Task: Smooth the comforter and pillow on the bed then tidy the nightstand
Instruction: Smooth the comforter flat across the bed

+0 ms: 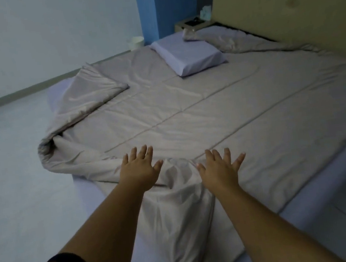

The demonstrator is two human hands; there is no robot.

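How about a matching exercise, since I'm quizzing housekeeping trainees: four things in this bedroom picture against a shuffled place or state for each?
Things
1. pillow
2. comforter's far left corner
3. wastebasket
4. left hand and right hand

Places or states
A. fingers spread, at the bunched near edge
B. on the floor by the blue wall
C. folded back on itself
D. lying near the headboard

Pairs: 1-D, 2-C, 3-B, 4-A.

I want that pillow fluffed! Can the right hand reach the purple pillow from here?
Probably not. The right hand is spread over the comforter at the near edge, arm stretched out, and the pillow sits far up the bed. Nothing blocks it; the person would likely need to move closer.
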